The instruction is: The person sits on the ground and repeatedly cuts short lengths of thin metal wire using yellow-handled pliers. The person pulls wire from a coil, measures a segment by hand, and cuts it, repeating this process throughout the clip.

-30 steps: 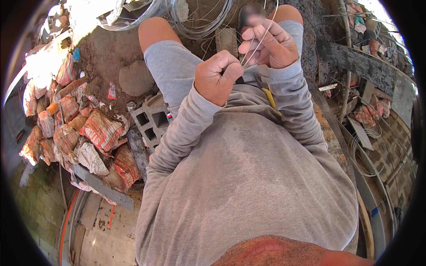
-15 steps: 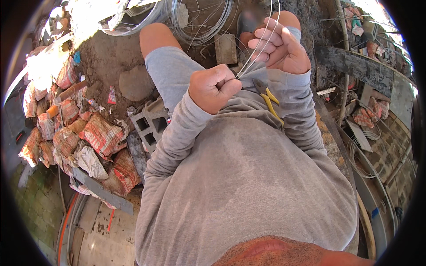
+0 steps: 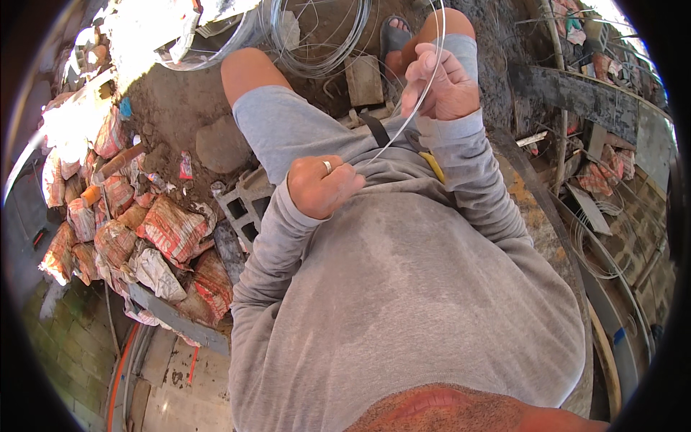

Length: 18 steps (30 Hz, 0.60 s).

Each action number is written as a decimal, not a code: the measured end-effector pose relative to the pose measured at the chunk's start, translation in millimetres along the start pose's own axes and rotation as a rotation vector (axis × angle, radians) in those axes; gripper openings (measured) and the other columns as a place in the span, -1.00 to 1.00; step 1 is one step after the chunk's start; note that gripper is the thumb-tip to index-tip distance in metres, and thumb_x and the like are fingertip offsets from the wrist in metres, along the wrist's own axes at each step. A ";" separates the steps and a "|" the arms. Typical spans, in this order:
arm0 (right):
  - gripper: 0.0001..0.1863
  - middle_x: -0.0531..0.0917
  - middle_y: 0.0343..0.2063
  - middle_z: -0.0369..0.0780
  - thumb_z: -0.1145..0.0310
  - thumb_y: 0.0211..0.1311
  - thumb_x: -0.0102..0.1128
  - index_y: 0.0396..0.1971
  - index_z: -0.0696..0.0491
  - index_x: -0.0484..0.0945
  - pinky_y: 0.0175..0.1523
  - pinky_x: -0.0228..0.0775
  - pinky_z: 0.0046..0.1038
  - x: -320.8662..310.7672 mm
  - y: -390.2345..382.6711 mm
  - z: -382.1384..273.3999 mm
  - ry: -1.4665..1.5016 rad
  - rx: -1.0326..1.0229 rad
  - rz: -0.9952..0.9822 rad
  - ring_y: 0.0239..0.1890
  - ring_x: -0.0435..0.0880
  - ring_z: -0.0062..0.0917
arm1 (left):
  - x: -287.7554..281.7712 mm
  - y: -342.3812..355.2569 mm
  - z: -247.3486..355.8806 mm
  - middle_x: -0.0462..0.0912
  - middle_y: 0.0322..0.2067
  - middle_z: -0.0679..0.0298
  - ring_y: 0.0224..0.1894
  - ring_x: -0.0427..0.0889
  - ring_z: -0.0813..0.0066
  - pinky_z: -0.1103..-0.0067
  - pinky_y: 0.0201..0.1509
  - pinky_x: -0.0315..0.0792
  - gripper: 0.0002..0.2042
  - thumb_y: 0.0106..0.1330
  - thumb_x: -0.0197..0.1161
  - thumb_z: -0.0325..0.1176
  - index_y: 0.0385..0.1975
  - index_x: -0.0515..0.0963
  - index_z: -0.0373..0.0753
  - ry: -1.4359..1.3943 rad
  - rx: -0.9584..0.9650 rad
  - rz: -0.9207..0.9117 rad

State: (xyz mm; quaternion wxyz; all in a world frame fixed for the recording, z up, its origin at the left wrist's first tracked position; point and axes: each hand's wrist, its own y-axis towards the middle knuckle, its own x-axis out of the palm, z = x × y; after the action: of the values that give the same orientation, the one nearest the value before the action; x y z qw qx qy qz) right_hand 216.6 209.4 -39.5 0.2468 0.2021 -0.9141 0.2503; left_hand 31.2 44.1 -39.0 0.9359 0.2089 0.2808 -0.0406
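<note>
1. Bare earth [image 3: 169,115] strewn with rubble makes up the ground; a heap of crumpled, reddish printed sacks [image 3: 137,230] lies at the person's left, beside a grey hollow concrete block [image 3: 245,205] and a flat stone [image 3: 222,146].
2. Ahead of the knees, a loose coil of thin wire [image 3: 317,36] rests on the dirt near a small wooden block [image 3: 363,81]; a sandalled foot [image 3: 396,32] shows just beyond it.
3. The person wears a grey long-sleeved top and grey shorts, seated with the knees raised.
4. The left hand [image 3: 322,186] is clenched into a fist over the lap, a ring on one finger; it grips the lower end of a thin strand of wire [image 3: 414,108].
5. The right hand [image 3: 440,81] is raised above the right knee, fingers curled and pinching the same strand higher up; the strand runs taut between the two hands, then arcs upward past the right fingers.
6. A yellow-handled tool [image 3: 432,164] lies in the lap under the right forearm, partly hidden; its kind cannot be told.
7. More wire loops [image 3: 601,245] and wooden planks [image 3: 576,90] lie at the person's right.
</note>
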 end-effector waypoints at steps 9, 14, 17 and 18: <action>-0.69 0.68 -0.40 -0.22 0.32 0.31 0.24 -0.03 0.16 0.55 -0.53 0.52 -0.63 -19.8 8.2 -26.0 -0.290 0.083 0.090 -0.58 0.64 -0.62 | -3.7 -19.2 -7.9 0.27 -0.75 0.33 -0.76 0.33 0.44 0.50 -0.75 0.20 -0.81 -0.07 0.37 -0.54 -0.58 0.43 -0.26 0.052 0.080 -0.083; -0.71 0.71 -0.32 -0.15 0.39 0.28 0.26 -0.06 0.20 0.55 -0.50 0.57 -0.62 -31.5 5.7 -22.1 -0.217 -0.013 0.075 -0.55 0.67 -0.60 | -10.2 -8.2 -4.9 0.45 -0.68 0.30 -0.68 0.48 0.40 0.54 -0.70 0.36 -0.86 0.02 0.30 -0.46 -0.42 0.51 -0.25 0.028 0.131 -0.201; -0.73 0.71 -0.34 -0.14 0.39 0.29 0.26 -0.09 0.21 0.56 -0.47 0.59 -0.59 -40.3 3.2 -24.0 -0.231 0.010 0.091 -0.51 0.69 -0.58 | -5.0 -4.6 -5.2 0.36 -0.71 0.31 -0.71 0.43 0.42 0.52 -0.73 0.30 -0.88 -0.03 0.32 -0.47 -0.51 0.51 -0.25 0.040 0.141 -0.181; -0.75 0.71 -0.34 -0.14 0.39 0.29 0.25 -0.11 0.20 0.56 -0.46 0.60 -0.57 -41.7 2.5 -28.9 -0.185 0.060 0.072 -0.51 0.69 -0.56 | -3.1 -4.1 -5.6 0.32 -0.73 0.32 -0.73 0.40 0.44 0.51 -0.74 0.27 -0.89 -0.05 0.32 -0.47 -0.56 0.50 -0.25 0.052 0.140 -0.165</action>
State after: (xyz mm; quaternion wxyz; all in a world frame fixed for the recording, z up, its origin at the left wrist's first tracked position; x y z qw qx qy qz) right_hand 258.6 237.7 -41.7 0.1458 0.1988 -0.9317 0.2666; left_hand 25.0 42.6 -43.0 0.9048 0.2510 0.3178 -0.1314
